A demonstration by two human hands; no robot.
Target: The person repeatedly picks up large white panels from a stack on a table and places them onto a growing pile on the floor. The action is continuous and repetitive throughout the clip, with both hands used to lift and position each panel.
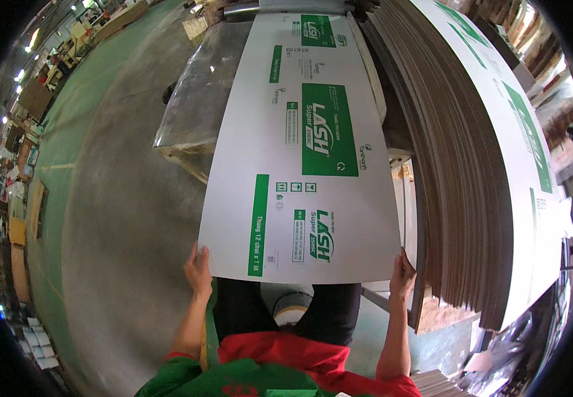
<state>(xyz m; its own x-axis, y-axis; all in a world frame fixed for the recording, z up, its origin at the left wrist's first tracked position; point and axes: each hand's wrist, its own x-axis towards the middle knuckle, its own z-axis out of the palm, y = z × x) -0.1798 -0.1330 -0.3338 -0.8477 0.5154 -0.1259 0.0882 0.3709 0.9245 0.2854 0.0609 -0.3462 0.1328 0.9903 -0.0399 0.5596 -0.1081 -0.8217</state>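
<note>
A long white cardboard sheet (247, 142) with green printed panels stretches away from me, its far end at the rollers of a machine (240, 9). My left hand (198, 268) pinches the sheet's near left corner, thumb up along the edge. At the near right corner, my right hand (403, 274) grips the edge between thumb and fingers. The near edge hangs level over my lap. Under the sheet's middle part lies a shiny metal table (200, 86), mostly covered on its right side.
Close on my right stands a tall stack of printed cardboard sheets (465, 172) on a wooden pallet (442, 314). Grey and green floor (134, 231) spreads to the left. Boards and goods line the far left wall. Plastic-wrapped material (508, 354) sits at the lower right.
</note>
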